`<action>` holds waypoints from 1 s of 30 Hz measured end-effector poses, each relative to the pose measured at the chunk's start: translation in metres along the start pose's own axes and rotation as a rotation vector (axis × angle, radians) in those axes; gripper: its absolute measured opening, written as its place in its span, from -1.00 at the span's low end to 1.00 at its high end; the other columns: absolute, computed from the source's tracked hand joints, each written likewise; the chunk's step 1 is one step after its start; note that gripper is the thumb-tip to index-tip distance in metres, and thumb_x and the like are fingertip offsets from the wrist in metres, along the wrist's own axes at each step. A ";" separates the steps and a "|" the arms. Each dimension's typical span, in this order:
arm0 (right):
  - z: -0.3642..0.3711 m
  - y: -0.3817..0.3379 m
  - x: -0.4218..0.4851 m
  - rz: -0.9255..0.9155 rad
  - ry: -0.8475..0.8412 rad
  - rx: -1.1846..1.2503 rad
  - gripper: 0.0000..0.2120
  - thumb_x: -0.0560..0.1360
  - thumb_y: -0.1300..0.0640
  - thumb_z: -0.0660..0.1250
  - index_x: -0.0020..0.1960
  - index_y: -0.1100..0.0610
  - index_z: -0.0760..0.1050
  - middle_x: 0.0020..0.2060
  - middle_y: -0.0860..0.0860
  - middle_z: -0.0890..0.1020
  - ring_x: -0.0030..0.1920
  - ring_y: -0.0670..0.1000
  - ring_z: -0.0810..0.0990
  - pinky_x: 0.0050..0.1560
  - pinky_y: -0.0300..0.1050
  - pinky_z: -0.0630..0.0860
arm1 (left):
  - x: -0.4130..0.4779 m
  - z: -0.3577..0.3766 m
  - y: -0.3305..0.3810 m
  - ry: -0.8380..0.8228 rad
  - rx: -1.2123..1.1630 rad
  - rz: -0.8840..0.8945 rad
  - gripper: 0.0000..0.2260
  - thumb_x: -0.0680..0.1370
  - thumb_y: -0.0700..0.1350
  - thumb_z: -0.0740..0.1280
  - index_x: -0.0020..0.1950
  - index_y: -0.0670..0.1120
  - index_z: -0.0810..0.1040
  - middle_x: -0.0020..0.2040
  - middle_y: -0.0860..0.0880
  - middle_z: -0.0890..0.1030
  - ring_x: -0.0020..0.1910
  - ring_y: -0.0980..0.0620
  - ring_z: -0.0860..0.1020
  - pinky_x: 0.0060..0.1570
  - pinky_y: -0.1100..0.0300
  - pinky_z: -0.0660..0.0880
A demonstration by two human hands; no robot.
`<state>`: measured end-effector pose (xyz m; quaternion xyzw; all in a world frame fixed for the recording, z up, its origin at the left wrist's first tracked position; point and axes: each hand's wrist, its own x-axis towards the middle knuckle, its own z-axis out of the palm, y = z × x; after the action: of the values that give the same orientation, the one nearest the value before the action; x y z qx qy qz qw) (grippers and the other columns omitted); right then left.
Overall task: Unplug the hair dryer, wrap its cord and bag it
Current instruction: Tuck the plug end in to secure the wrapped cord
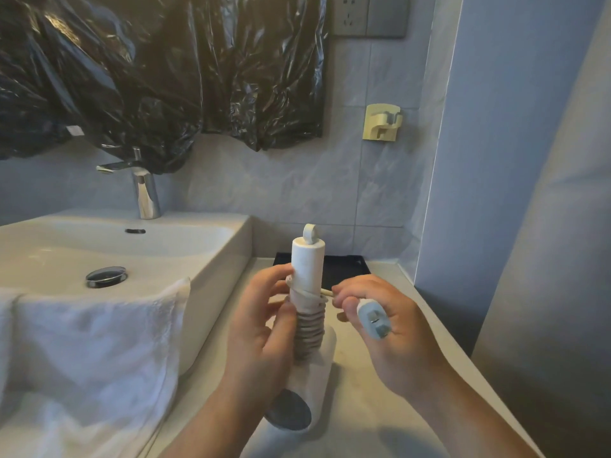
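A white hair dryer [308,259] stands with its handle pointing up and its barrel [302,395] resting on the counter. Its white cord [309,328] is coiled in several turns round the lower handle. My left hand [261,328] grips the handle over the coils. My right hand [380,328] pinches the free end of the cord just right of the handle, and the plug [373,320] lies across its fingers, prongs facing me. A black plastic bag [158,71] hangs over the wall behind the sink.
A white sink [228,246] with a chrome tap [143,190] is at left, a white towel [92,352] draped over its front. A black tray [344,264] sits behind the dryer. A wall socket [350,14] and a cream wall holder [383,122] are above.
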<state>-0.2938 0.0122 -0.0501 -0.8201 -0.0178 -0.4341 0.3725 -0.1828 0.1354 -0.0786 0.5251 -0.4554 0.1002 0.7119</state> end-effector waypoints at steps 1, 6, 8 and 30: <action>0.003 0.002 -0.001 0.004 0.018 0.003 -0.81 0.46 0.26 0.25 -0.13 0.04 0.59 -0.14 -0.09 0.60 -0.06 0.03 0.60 -0.07 0.04 0.59 | -0.002 0.000 -0.001 -0.013 0.065 0.059 -0.71 0.50 -0.07 0.28 0.21 0.13 0.50 0.09 -0.03 0.65 0.09 -0.09 0.64 0.06 -0.04 0.57; 0.001 0.005 -0.009 0.064 0.113 0.017 -0.84 0.53 0.09 0.16 -0.10 -0.01 0.52 -0.16 -0.10 0.58 -0.13 0.04 0.60 -0.05 0.05 0.56 | -0.006 0.005 -0.004 -0.040 0.154 0.070 -0.61 0.35 -0.02 0.46 0.12 0.16 0.44 0.02 0.12 0.59 0.07 0.03 0.63 0.04 0.27 0.55; 0.000 0.005 -0.012 0.050 0.129 -0.041 -0.83 0.56 0.07 0.12 -0.08 -0.01 0.49 -0.15 -0.11 0.58 -0.11 0.01 0.57 -0.04 -0.02 0.51 | -0.006 0.006 -0.002 -0.064 0.103 0.064 -0.66 0.36 -0.03 0.45 0.05 0.17 0.43 -0.02 0.12 0.59 0.04 0.01 0.64 0.01 0.26 0.56; -0.005 -0.003 -0.022 0.114 -0.185 0.136 -0.23 0.21 -0.63 0.06 0.11 -0.03 0.30 0.05 0.04 0.50 0.11 0.12 0.53 0.05 0.04 0.50 | -0.006 0.005 0.004 -0.056 0.288 0.191 -0.80 0.42 -0.33 0.37 -0.13 -0.03 0.51 -0.10 0.10 0.46 -0.08 0.00 0.54 -0.10 -0.02 0.57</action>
<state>-0.3120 0.0175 -0.0623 -0.8291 -0.0348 -0.3326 0.4481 -0.1917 0.1350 -0.0804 0.5788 -0.5035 0.2171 0.6036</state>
